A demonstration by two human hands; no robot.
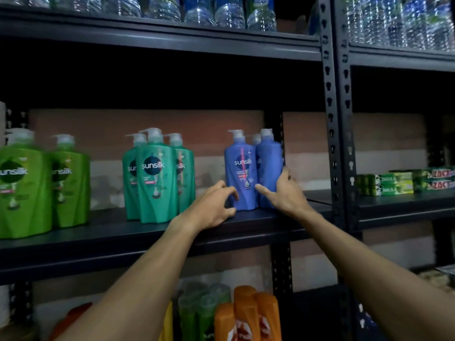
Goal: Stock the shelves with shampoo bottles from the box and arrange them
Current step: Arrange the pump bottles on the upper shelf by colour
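Blue Sunsilk pump bottles stand at the right end of the dark middle shelf (98, 232). My right hand (283, 190) grips the right blue bottle (269, 158) low on its body, thumb in front and fingers round its right side. My left hand (214, 205) has curled fingers touching the lower left side of the front blue bottle (242, 168). A third blue bottle's pump shows behind them. Three teal Sunsilk bottles (156, 175) stand in the shelf's middle, and two green ones (24, 188) at the left.
A perforated steel upright (336, 119) stands just right of the blue bottles. Boxed toothpaste (403, 182) lies on the neighbouring shelf. Water bottles (221, 13) fill the top shelf. Orange and green bottles (248, 313) stand on the shelf below.
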